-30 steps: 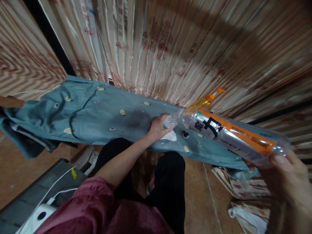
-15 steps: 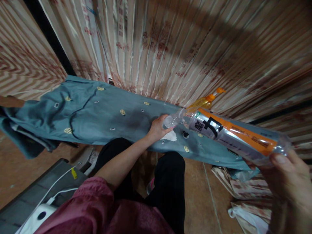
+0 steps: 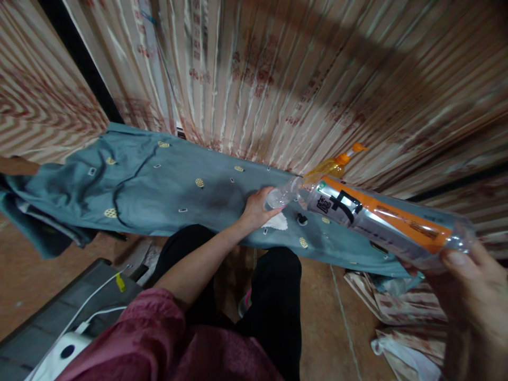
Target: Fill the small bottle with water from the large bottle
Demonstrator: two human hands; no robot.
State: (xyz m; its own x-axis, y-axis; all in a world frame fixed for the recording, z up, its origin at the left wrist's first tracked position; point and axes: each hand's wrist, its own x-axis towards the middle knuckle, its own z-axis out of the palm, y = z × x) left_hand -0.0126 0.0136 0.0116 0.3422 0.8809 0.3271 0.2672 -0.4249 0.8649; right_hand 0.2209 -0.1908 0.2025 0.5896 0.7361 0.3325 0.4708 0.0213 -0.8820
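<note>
My left hand (image 3: 255, 210) is closed around a small clear bottle (image 3: 279, 196), just above the cloth-covered surface. My right hand (image 3: 474, 288) grips the base end of a large clear plastic bottle (image 3: 381, 222) with an orange and silver label. This big bottle leans down to the left, its neck against or very close to the small bottle's mouth; I cannot tell whether they touch. Behind the necks stands a yellow bottle with an orange pump top (image 3: 344, 157), partly hidden. A white sheet or patch (image 3: 279, 222) and a small black object (image 3: 301, 218) lie below the bottles.
A blue-grey cloth with pineapple prints (image 3: 170, 185) covers the long, narrow surface. Pleated patterned curtains (image 3: 254, 79) hang behind it. At lower left, a white device with cables (image 3: 65, 352) rests on a dark table (image 3: 35, 323). Bags (image 3: 408, 352) lie on the floor at right.
Almost nothing differs. The large bottle in my right hand has turned slightly about its length, shifting its label lettering; my left hand keeps its place.
</note>
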